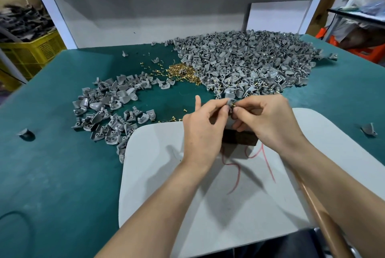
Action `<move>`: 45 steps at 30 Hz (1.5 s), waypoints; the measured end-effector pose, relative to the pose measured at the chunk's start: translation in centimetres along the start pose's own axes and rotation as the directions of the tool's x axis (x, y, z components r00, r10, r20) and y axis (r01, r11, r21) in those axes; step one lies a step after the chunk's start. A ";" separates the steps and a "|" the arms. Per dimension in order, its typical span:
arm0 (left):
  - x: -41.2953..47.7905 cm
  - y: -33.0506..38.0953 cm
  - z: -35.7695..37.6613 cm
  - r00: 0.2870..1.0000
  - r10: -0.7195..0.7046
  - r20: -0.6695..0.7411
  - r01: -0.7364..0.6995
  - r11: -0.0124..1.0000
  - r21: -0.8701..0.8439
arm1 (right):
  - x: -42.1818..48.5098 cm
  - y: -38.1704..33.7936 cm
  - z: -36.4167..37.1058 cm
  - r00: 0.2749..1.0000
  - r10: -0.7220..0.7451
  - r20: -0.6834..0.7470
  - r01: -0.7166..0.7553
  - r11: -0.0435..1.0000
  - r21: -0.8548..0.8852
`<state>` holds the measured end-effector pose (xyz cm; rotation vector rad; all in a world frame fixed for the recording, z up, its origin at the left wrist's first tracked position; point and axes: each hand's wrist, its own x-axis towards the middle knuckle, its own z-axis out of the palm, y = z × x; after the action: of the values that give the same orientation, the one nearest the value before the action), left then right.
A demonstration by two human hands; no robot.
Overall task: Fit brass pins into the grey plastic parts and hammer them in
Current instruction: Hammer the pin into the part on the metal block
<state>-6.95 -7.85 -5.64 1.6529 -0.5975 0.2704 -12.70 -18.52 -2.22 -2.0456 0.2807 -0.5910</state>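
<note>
Head view: left hand (203,124) pinches a grey part (230,101) between thumb and curled fingers, one finger sticking up straight; right hand (264,120) just beside it, fingertips pinching a pin (233,104) against the part; hands nearly touching at the fingertips; both held above a dark block (239,136) that sits under the right palm on a white board (166,174); red marks (266,164) on the board below the right wrist; big heap (250,60) of grey parts beyond the right hand; pin pile (183,71) beyond the left hand; smaller heap (110,108) well left of the left hand; loose pins near the left knuckles; brown rod (318,212) along the right forearm, what it is cannot be told; green mat (52,153) under everything; yellow crate (31,53) far left.
</note>
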 end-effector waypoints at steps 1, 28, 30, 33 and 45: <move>0.0 0.0 0.0 1.000 -0.018 -0.003 0.018 1.000 -0.024 | -0.1 0.0 0.0 1.000 -0.008 -0.006 0.008 1.000 -0.007; -0.2 0.5 -0.7 0.996 -0.076 0.044 0.083 0.980 -0.181 | -0.5 0.3 -0.2 0.998 -0.005 0.059 -0.016 0.941 0.339; -0.2 0.5 -0.7 0.998 -0.048 0.031 0.053 0.980 -0.193 | -0.5 0.3 -0.2 0.998 0.010 0.068 -0.036 0.919 0.393; -0.2 0.5 -0.6 1.000 -0.025 0.012 0.027 0.978 -0.206 | -0.5 0.3 -0.3 0.996 0.033 0.085 -0.068 0.888 0.456; -0.3 0.3 -0.5 0.998 0.064 0.002 -0.064 0.996 -0.069 | -0.3 0.1 -0.5 0.999 0.042 0.034 -0.051 0.949 0.311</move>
<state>-7.27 -7.26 -5.49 1.5701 -0.6567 0.2900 -13.22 -18.78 -2.17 -1.7361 0.2042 -0.5411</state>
